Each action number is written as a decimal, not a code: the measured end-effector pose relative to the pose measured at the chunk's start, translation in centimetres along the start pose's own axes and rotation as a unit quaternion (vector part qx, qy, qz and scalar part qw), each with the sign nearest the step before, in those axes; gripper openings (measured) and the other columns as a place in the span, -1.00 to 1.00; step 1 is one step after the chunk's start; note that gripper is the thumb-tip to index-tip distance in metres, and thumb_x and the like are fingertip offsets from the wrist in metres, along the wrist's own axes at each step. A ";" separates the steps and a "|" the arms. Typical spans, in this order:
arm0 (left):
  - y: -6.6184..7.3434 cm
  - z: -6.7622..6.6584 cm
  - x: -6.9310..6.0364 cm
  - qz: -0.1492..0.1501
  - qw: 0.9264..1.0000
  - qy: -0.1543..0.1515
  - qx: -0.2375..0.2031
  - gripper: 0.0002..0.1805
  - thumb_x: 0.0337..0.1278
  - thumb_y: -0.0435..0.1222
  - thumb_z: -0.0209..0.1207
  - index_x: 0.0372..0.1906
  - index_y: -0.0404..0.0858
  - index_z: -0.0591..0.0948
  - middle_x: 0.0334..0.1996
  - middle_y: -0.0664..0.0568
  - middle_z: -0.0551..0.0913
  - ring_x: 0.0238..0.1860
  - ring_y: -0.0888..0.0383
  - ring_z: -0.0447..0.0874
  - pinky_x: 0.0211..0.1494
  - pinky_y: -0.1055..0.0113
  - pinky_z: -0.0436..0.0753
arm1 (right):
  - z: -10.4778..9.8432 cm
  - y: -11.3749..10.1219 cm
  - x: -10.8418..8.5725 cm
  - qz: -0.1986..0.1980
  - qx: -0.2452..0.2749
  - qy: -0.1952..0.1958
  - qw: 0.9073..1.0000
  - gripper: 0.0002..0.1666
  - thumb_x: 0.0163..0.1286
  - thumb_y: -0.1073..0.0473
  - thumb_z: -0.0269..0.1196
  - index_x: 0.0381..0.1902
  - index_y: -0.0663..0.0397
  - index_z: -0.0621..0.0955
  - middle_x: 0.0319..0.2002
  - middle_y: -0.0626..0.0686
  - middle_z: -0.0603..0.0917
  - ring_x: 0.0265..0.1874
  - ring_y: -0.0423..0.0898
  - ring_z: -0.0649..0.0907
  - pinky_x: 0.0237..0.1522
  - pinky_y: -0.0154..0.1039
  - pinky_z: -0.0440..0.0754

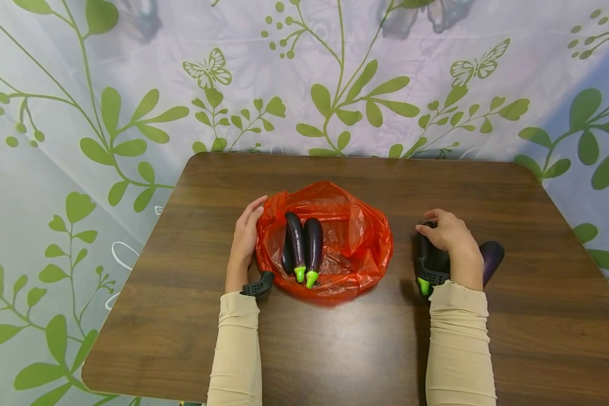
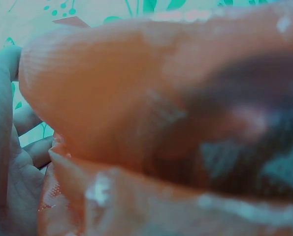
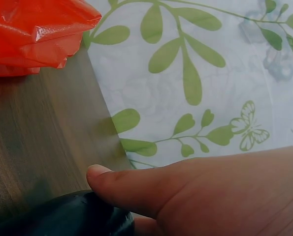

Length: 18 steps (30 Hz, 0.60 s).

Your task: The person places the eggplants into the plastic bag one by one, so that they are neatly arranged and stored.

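While the left hand (image 1: 247,231) seemingly steadies the bag (image 1: 378,239) mid-frame (fingers pinching? cannot tell), the right hand (image 1: 451,234) grips an eggplant (image 1: 421,254) at frame right, thumb against fingers.

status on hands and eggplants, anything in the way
Left hand at left edge of red bag. Right hand gripping an eggplant right of bag. More eggplants inside bag. No obstruction seen between right hand and bag.
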State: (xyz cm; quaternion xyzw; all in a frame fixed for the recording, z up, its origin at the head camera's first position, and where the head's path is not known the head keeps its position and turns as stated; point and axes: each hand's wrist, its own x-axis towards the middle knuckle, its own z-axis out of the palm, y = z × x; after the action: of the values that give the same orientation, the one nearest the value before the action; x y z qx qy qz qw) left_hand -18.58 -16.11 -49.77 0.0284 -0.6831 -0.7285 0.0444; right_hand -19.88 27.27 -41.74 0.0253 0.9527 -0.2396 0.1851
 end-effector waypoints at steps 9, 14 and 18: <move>-0.1 0.0 0.0 0.001 1.000 0.000 -0.001 -0.54 0.60 -0.07 -0.07 0.42 -0.07 0.52 0.33 0.03 0.55 0.23 0.09 0.55 0.39 0.14 0.52 | 0.0 0.1 0.1 -0.004 0.000 0.007 1.000 -0.25 0.59 -0.04 0.09 0.49 0.37 0.25 0.42 0.57 0.26 0.36 0.55 0.29 0.32 0.50 0.30; -0.1 0.0 0.0 0.000 1.000 -0.004 -0.001 -0.50 0.61 -0.06 -0.08 0.46 -0.13 0.48 0.35 0.01 0.53 0.24 0.07 0.55 0.41 0.11 0.51 | 0.0 0.0 0.1 -0.010 -0.003 0.012 1.000 -0.26 0.59 -0.04 0.09 0.47 0.38 0.27 0.41 0.58 0.26 0.36 0.56 0.29 0.33 0.50 0.29; 0.0 0.0 0.0 0.000 1.000 -0.004 -0.002 -0.50 0.61 -0.06 -0.08 0.46 -0.14 0.48 0.35 0.00 0.53 0.25 0.06 0.54 0.41 0.12 0.51 | -0.1 0.0 0.1 -0.015 -0.002 0.016 1.000 -0.27 0.59 -0.05 0.10 0.47 0.37 0.29 0.41 0.58 0.26 0.36 0.56 0.29 0.33 0.50 0.28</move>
State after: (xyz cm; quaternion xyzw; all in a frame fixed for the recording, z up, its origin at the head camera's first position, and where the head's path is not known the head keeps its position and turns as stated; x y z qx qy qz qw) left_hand -18.59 -16.13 -49.80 0.0260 -0.6821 -0.7296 0.0417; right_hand -20.02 27.30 -41.66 0.0145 0.9563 -0.2398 0.1667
